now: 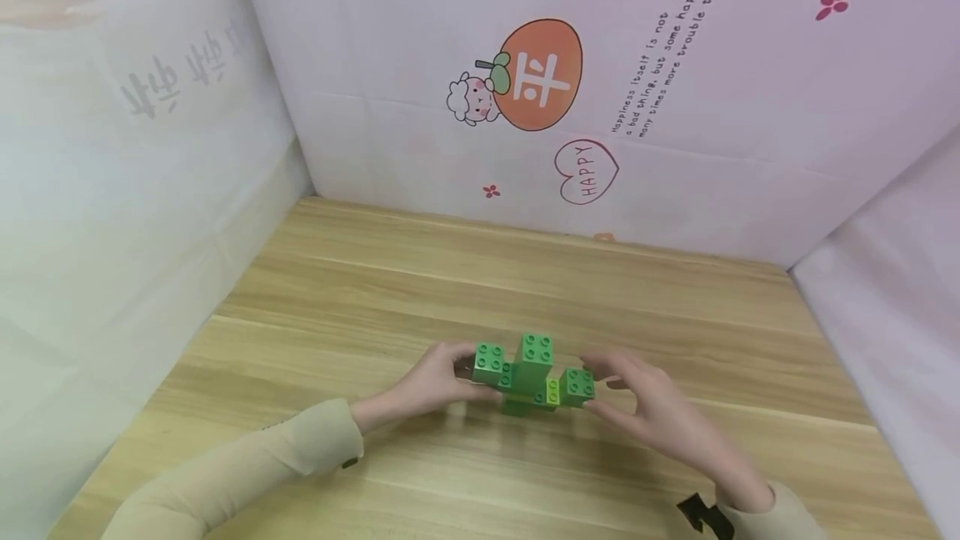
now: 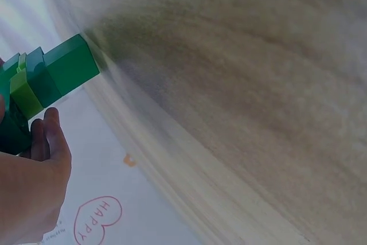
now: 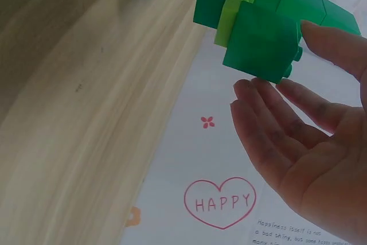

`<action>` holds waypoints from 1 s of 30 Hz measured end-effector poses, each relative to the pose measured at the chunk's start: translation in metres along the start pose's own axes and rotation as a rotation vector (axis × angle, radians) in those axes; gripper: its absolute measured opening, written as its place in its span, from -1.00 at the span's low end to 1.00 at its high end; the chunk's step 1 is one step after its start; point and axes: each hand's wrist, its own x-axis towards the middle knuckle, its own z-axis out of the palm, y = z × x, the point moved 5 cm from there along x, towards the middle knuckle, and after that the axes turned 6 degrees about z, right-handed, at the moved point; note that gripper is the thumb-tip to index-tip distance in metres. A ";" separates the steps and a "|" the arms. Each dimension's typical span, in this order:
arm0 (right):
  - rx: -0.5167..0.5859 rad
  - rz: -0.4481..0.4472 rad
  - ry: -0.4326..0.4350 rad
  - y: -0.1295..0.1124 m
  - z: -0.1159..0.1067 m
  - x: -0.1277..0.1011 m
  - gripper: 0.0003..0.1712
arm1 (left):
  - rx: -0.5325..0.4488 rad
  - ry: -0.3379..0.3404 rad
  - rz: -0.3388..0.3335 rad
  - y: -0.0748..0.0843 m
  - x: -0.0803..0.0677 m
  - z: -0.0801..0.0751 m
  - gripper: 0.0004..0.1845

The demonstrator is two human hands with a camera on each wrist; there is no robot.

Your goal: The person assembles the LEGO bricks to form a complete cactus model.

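1. A green block model [image 1: 534, 375] is standing on the wooden table [image 1: 390, 290], near the middle of the near half, shaped like a cross with one tall centre stack and two side arms.
2. The left hand [image 1: 435, 382] is grasping the left arm of the model, fingers curling round it.
3. The right hand [image 1: 645, 407] is hovering at the right arm with fingers relaxed and spread; in the right wrist view the fingertips [image 3: 252, 90] are just touching the end block, not gripping.
4. Judging by this, the build is looking nearly finished: many blocks are already joined, including a lime piece [image 1: 552, 391]. No loose blocks are showing on the table.
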 end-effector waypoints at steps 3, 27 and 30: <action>0.036 0.003 0.004 0.002 0.002 -0.002 -0.40 | 0.007 -0.004 0.000 -0.001 0.000 -0.001 -0.58; 0.097 0.070 0.029 0.010 0.007 -0.006 -0.52 | 0.012 0.066 0.048 0.002 -0.005 -0.009 -0.59; 0.103 0.063 0.038 0.009 0.007 -0.006 -0.52 | 0.037 0.072 0.046 0.002 -0.005 -0.010 -0.60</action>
